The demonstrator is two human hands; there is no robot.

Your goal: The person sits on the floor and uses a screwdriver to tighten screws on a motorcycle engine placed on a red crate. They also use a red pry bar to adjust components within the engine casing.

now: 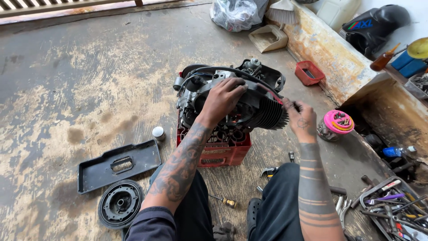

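On red crate (223, 154), engine (232, 100), left hand (223, 100), right hand (301, 120) at fins

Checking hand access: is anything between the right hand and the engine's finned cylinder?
Nothing visible. The right hand is right at the fins of the engine, fingers by a red-tipped cable. The left hand rests on the engine's top.

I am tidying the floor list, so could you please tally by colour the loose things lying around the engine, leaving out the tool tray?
Black: 2, the flat rectangular cover and the round ribbed disc
Red: 2, the crate beneath the engine and the small tray
Pink: 1, the lidded jar
Silver: 1, the small can
Total: 6
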